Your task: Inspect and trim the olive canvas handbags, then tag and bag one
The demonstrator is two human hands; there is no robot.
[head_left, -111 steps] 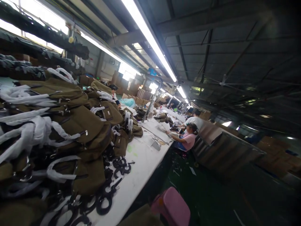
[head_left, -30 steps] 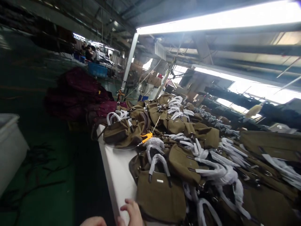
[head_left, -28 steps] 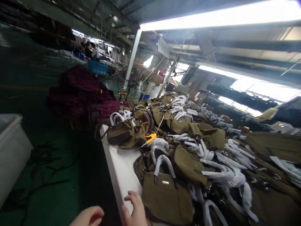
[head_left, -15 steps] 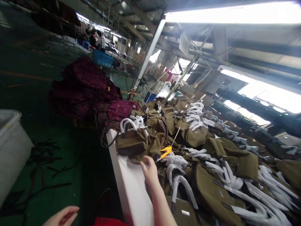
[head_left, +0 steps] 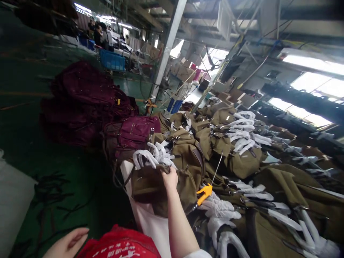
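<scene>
My right hand [head_left: 170, 179] reaches out over the white table edge [head_left: 154, 224] and is closed on the top edge of an olive bag [head_left: 146, 184]. This bag has a dark lower panel and handles wrapped in white [head_left: 145, 159]. My left hand [head_left: 68, 242] hangs low at the lower left, empty, with its fingers loosely bent and apart from any thing. To the right of my right forearm lies a yellow air blow gun [head_left: 205, 193] with a long thin nozzle, resting among the olive bags.
Many olive bags [head_left: 242, 163] with wrapped handles cover the table. A maroon bag [head_left: 138, 132] lies at its far left end, beside a heap of maroon bags [head_left: 83, 93]. A whitish bin [head_left: 14, 200] stands at left near dark scraps [head_left: 53, 190]. A metal post [head_left: 168, 46] rises behind.
My right hand has moved forward and taken hold of the olive bag's top edge. The view has shifted, and more of the red garment shows below. My left hand stays low.
</scene>
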